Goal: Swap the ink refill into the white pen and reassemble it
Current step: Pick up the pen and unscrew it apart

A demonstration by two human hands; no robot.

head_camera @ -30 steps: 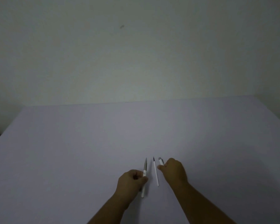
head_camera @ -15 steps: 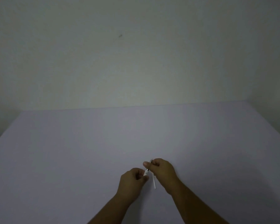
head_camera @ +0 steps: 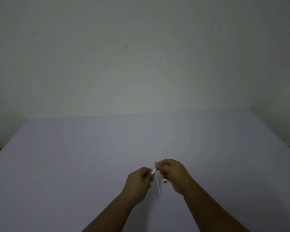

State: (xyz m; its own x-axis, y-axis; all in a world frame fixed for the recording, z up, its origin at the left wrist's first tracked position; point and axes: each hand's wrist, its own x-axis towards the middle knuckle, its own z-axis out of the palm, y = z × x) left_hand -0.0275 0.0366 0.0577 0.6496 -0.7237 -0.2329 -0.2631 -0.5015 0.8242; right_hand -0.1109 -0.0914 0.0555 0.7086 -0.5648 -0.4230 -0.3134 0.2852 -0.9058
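While both hands meet low over the lavender table (head_camera: 90,156), the left hand (head_camera: 138,183) is curled around the white pen barrel (head_camera: 153,172) and the right hand (head_camera: 172,174) pinches its tip end; a white refill (head_camera: 158,185) lies beneath, well clear of every edge; a small pen piece (head_camera: 165,181) sits just beside it.

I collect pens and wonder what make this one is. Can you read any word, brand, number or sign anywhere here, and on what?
None can be read.
white pen, held between the left hand and right hand: too small and dim to show any print.
loose refill and small pen piece on the table: no marking visible.
wall: only a dark speck, no writing.
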